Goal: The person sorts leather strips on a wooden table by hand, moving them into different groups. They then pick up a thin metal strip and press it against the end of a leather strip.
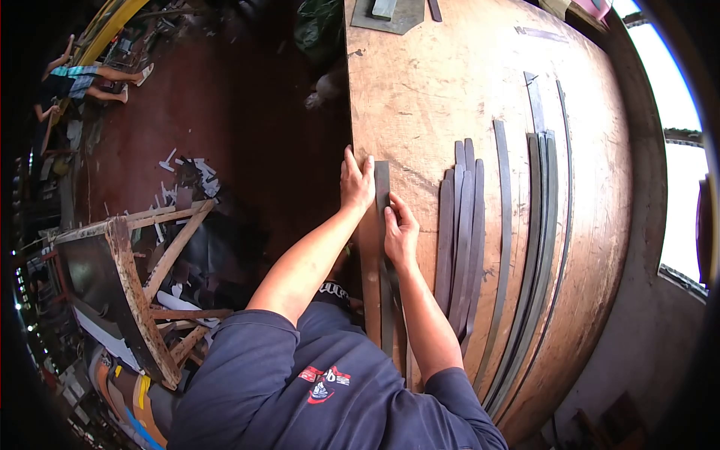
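A dark flat strip [382,184] lies lengthwise along the left edge of the wooden table [420,82]. My left hand [358,180] is at the table's edge, beside the strip's far end, with its fingers pointing forward; whether it touches the strip is unclear. On the strip's right side, my right hand [401,229] is closed, its thumb and fingertips at the strip's edge. To the right lies a bundle of dark strips [463,225], then a single strip [502,187] and a longer bundle [544,202].
A thin dark strip [566,150] lies at the far right of the table. A dark plate [390,16] rests at its far end. Left of me stands a wooden frame [131,289] near scraps [202,176] on the floor. Another person [79,82] is at the upper left.
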The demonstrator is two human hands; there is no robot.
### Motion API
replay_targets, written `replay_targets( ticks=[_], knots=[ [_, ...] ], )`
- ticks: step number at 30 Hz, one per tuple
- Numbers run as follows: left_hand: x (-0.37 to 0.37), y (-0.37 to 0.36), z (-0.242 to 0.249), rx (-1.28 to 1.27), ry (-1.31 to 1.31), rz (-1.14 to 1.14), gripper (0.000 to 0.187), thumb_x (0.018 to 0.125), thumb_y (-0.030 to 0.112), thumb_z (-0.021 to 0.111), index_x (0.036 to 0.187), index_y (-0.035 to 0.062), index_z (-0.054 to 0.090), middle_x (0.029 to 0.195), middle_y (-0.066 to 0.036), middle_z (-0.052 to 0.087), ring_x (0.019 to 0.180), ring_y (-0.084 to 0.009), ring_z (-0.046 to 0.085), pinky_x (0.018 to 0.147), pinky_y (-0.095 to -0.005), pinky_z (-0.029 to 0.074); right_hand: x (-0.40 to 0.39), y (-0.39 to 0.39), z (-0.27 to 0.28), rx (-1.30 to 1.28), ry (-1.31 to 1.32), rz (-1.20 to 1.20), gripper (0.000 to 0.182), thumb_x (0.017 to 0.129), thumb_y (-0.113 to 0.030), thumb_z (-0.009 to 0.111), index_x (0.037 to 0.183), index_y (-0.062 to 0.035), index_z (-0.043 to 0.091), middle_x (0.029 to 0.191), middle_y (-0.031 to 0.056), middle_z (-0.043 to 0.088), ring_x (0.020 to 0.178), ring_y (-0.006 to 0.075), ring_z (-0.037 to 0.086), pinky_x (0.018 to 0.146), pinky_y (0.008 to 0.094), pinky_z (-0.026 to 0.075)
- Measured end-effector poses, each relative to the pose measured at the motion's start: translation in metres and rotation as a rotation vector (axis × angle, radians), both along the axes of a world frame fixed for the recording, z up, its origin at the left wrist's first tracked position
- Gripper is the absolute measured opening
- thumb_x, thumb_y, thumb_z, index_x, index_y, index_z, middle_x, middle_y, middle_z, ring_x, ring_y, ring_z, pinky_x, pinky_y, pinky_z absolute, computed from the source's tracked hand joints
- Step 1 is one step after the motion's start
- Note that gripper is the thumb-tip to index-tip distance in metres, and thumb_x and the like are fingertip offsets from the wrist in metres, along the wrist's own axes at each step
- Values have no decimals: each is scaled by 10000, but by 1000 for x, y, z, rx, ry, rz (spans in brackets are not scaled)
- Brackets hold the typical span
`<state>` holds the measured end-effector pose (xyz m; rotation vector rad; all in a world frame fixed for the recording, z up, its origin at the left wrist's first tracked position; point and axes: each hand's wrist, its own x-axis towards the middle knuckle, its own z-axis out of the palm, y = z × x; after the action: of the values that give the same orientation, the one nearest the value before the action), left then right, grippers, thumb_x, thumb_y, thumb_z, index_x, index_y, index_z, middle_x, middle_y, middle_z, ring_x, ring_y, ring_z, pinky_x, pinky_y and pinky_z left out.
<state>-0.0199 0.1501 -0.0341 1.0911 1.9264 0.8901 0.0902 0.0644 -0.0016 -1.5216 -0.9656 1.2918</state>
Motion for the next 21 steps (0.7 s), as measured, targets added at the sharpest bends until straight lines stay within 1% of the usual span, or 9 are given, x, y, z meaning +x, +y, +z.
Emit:
replay_targets(
  ticks=[5, 14, 16, 21],
  knots=[
    [0, 0, 1, -9, 19, -5, 706, 956, 481, 459, 1467, 47, 237, 1353, -269, 432, 1220, -427, 467, 1009, -462, 401, 1, 2, -2, -5, -30, 14, 310, 931, -26, 577, 1240, -15, 597, 907, -11, 578, 816, 59, 496, 751, 201, 430],
    [0, 0, -2, 8, -49, 3, 703, 958, 482, 455, 1458, 30, 254, 1358, -274, 428, 1231, -427, 457, 1022, -461, 388, 1, 4, -2, -5, -38, 15, 305, 923, -26, 587, 1227, -18, 608, 897, -13, 575, 813, 59, 494, 753, 199, 427],
    [2, 0, -2, 45, 39, 23, 595, 974, 357, 502, 1417, 10, 308, 1316, -281, 483, 1179, -402, 525, 971, -434, 440, 1, 4, 0, -17, -31, 20, 305, 923, -25, 587, 1227, -19, 608, 898, -12, 576, 815, 60, 495, 756, 201, 428],
    [1, 1, -1, 26, 23, 24, 633, 961, 392, 521, 1425, 22, 301, 1330, -274, 477, 1191, -398, 520, 984, -436, 433, 1, 3, 2, -17, -35, 15, 300, 927, -25, 585, 1226, -25, 612, 899, -9, 577, 823, 62, 500, 767, 199, 429]
  ],
)
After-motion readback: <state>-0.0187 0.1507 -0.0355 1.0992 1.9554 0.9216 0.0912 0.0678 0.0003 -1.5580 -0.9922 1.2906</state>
